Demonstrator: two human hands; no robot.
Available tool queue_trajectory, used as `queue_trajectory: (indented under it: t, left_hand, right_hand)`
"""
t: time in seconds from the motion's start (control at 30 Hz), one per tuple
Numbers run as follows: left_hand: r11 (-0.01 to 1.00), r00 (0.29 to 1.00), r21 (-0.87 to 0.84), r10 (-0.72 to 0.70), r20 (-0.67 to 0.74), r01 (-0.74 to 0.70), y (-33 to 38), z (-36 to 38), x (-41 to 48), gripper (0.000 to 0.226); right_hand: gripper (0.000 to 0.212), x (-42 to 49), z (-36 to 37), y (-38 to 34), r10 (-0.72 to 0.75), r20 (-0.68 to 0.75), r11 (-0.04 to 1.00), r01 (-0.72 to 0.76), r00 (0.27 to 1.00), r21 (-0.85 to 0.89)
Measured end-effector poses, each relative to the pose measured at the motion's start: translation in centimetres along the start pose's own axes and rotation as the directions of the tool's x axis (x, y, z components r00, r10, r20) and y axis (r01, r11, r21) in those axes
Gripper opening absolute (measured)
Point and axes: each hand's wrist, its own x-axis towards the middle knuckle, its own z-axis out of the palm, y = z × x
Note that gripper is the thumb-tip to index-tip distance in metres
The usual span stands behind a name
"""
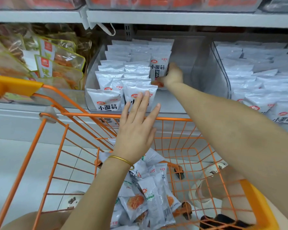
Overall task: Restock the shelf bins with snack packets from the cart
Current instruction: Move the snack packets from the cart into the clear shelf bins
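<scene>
Our right hand is reaching into the middle bin, at about 12 o'clock from the cart. It's gripping one white packet, with the fingers curled round the packet's right edge. That packet stands upright at the front of the bin's right-hand row, touching the rows beside it. To its 3 o'clock that side of the bin is bare.

Our left hand (the one with the gold bangle) is holding nothing, with the fingers straight and a bit spread. It's over the cart's far rim, and the fingertips overlap the front packet at the bin's 6 o'clock edge. We honestly can't tell if they're touching it or just in front of it.

The rest of the stock is a loose pile of the same white packets in the bottom of the cart, at 6 o'clock from the left hand. At 3 o'clock there's a second bin packed full of white packets. At 9 o'clock there are clear bags of orange snacks. The shelf above runs across the top.
</scene>
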Motion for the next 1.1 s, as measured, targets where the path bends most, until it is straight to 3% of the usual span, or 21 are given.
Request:
queue_trajectory:
  t: [0.3,0.4,0.53,0.6,0.7,0.77,0.8,0.93,1.0,1.07,1.1]
  left_hand:
    - [1.0,1.0,-0.005,0.002,0.005,-0.002,0.0,-0.1,0.0,0.055]
    - [1.0,1.0,-0.012,-0.001,0.007,0.001,0.0,-0.1,-0.1,0.056]
    - [0.997,1.0,-0.081,-0.008,-0.029,0.006,0.0,-0.5,-0.1,0.053]
    - [0.99,0.998,-0.14,-0.021,-0.052,0.013,-0.1,-0.6,-0.1,0.05]
    - [0.977,0.996,-0.209,-0.047,-0.072,0.031,-0.2,-0.8,-0.2,0.047]
    - [0.971,0.994,-0.235,-0.073,-0.087,0.051,-0.2,-1.0,-0.1,0.045]
    - [0.968,0.992,-0.243,-0.087,-0.089,0.063,-0.2,-1.1,-0.1,0.044]
    - [0.962,0.989,-0.263,-0.105,-0.104,0.074,-0.1,-1.4,-0.2,0.043]
    - [0.956,0.987,-0.282,-0.121,-0.105,0.087,-0.1,-1.6,-0.3,0.041]
    - [0.949,0.986,-0.3,-0.131,-0.106,0.094,0.0,-1.8,-0.2,0.041]
    - [0.948,0.985,-0.304,-0.133,-0.11,0.094,0.1,-1.9,-0.2,0.04]
  right_hand:
    - [0.07,-0.6,-1.1,-0.5,0.098,0.032,0.992,-0.095,0.995,-0.088]
    - [0.052,-2.4,-3.3,-1.9,0.007,0.022,0.975,-0.002,1.0,-0.224]
    - [0.027,-8.7,-8.1,-4.6,-0.118,0.162,0.984,0.138,0.98,-0.115]
    - [0.017,-12.9,-10.8,-5.1,-0.139,0.378,0.985,0.169,0.915,-0.046]
    - [0.008,-17.3,-11.7,-3.8,-0.012,0.714,0.971,0.179,0.7,-0.159]
    - [0.013,-19.0,-9.1,-1.8,0.111,0.804,0.931,0.222,0.584,-0.29]
    - [0.018,-19.6,-7.2,-0.6,0.151,0.81,0.902,0.257,0.567,-0.348]
    - [0.033,-20.8,-1.2,3.4,0.145,0.751,0.757,0.417,0.644,-0.504]
    - [0.029,-21.0,0.0,4.9,0.148,0.721,0.757,0.391,0.677,-0.523]
    - [0.011,-20.7,0.5,6.0,0.125,0.682,0.777,0.356,0.721,-0.519]
    - [0.014,-20.4,0.3,6.3,0.115,0.659,0.782,0.342,0.743,-0.521]
